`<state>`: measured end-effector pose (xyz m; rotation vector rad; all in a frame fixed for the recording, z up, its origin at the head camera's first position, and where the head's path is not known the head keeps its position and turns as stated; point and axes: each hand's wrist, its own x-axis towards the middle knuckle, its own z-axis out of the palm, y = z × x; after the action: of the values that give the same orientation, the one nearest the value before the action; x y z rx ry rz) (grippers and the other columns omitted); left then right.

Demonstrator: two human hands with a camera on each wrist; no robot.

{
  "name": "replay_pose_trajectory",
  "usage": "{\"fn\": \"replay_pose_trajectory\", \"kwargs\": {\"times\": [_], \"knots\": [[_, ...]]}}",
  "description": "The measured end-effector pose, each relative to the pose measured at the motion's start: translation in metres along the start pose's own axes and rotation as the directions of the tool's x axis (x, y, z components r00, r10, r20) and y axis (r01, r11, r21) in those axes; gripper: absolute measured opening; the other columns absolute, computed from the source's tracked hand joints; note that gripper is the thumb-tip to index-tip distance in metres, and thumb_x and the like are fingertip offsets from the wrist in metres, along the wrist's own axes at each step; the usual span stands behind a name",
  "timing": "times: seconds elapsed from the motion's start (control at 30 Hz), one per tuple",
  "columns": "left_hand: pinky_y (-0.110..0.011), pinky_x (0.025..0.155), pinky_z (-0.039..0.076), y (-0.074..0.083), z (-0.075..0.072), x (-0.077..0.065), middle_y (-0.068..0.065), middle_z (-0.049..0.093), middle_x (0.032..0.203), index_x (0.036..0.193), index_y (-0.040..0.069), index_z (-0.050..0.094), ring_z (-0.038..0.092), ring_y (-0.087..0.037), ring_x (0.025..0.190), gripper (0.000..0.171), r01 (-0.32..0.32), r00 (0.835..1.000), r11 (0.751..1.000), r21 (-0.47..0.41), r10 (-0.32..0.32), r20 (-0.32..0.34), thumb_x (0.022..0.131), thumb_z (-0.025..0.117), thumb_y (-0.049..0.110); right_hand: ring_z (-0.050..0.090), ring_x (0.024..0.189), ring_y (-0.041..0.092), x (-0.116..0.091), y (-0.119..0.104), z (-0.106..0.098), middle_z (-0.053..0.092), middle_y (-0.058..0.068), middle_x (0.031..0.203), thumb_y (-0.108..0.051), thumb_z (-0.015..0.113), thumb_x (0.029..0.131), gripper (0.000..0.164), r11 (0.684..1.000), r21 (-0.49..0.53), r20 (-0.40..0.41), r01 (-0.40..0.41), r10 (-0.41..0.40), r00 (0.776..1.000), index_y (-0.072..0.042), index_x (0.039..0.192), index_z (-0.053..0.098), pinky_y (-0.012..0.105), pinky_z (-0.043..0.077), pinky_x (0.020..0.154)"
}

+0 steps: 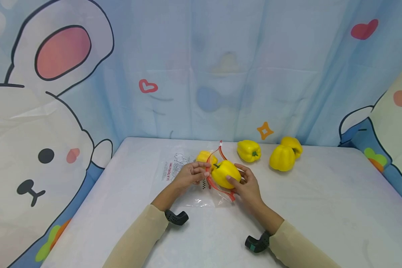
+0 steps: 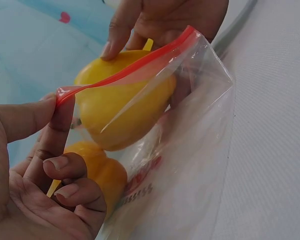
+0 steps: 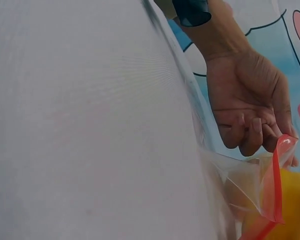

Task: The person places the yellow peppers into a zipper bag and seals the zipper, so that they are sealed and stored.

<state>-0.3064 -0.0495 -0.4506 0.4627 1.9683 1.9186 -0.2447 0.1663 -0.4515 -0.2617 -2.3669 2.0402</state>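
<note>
My left hand [image 1: 190, 175] pinches the red zip edge of a clear plastic bag [image 1: 169, 172] between thumb and finger, holding its mouth apart. With thumb and fingers, my right hand [image 1: 250, 187] grips a yellow bell pepper [image 1: 227, 174] at that mouth. In the left wrist view, the held pepper [image 2: 122, 112] is partly behind the bag's clear wall, below the red strip. Another yellow pepper [image 1: 205, 156] lies farther back, within the bag, partly hidden by the strip. The right wrist view shows the left hand [image 3: 247, 102] at the strip's corner; the right hand is outside that view.
One yellow pepper [image 1: 249, 150] lies on the white table [image 1: 321, 208] behind my right hand. Farther right, a yellow pepper [image 1: 282, 158] stands in front of another pepper [image 1: 293, 145]. A light blue printed curtain [image 1: 227, 93] hangs along the table's back edge.
</note>
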Motion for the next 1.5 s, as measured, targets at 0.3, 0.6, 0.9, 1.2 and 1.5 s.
{"fn": "replay_pose_trajectory", "kwargs": {"times": [0.3,0.6,0.9,1.2,1.5], "knots": [[-0.023,0.058,0.035,-0.0016,-0.0010,0.0006,0.010,0.066,0.079,0.127,0.001,0.060,0.041,-0.012,0.063,0.036,-0.011,1.000,1.000,-0.017,0.011,0.022,0.093,0.067,0.011,0.047,0.128,0.032,0.0033,0.0079,0.0060,0.046,0.010,0.143,-0.033,0.075,0.087,0.067,0.968,-0.231,-0.015,0.099,-0.105,0.994,-0.017,0.143,0.041,0.048,0.040,0.112],[-0.022,0.057,0.036,-0.0007,-0.0012,0.0007,0.011,0.069,0.081,0.127,0.000,0.060,0.043,-0.012,0.063,0.035,-0.015,0.999,0.999,-0.030,0.016,0.031,0.094,0.066,0.010,0.046,0.130,0.032,-0.0005,0.0043,0.0088,0.043,0.007,0.151,-0.024,0.074,0.088,0.067,0.951,-0.261,0.049,0.165,-0.158,0.986,-0.018,0.146,0.042,0.050,0.038,0.113],[-0.021,0.057,0.035,-0.0011,-0.0019,0.0007,0.011,0.069,0.080,0.128,0.000,0.059,0.042,-0.010,0.062,0.036,-0.016,0.999,0.999,-0.045,0.017,0.038,0.094,0.065,0.010,0.044,0.135,0.034,-0.0020,0.0033,0.0090,0.041,0.010,0.150,-0.016,0.063,0.094,0.060,0.948,-0.287,0.035,0.139,-0.135,0.990,-0.016,0.148,0.038,0.051,0.034,0.115],[-0.022,0.057,0.035,0.0001,-0.0016,-0.0001,0.011,0.069,0.080,0.128,0.000,0.059,0.042,-0.009,0.061,0.035,-0.019,0.999,0.999,-0.041,0.021,0.043,0.094,0.065,0.010,0.046,0.131,0.032,-0.0005,0.0051,0.0081,0.047,0.010,0.142,-0.018,0.070,0.091,0.058,0.964,-0.234,-0.004,0.125,-0.129,0.992,-0.012,0.141,0.042,0.048,0.037,0.114],[-0.022,0.057,0.036,-0.0001,-0.0016,-0.0006,0.011,0.069,0.080,0.127,0.001,0.059,0.044,-0.012,0.064,0.037,-0.003,0.999,1.000,-0.031,0.004,0.036,0.093,0.067,0.012,0.050,0.128,0.033,-0.0005,0.0044,0.0091,0.048,0.006,0.147,-0.023,0.074,0.089,0.057,0.952,-0.262,0.006,0.156,-0.160,0.987,-0.020,0.141,0.051,0.047,0.041,0.111]]}}
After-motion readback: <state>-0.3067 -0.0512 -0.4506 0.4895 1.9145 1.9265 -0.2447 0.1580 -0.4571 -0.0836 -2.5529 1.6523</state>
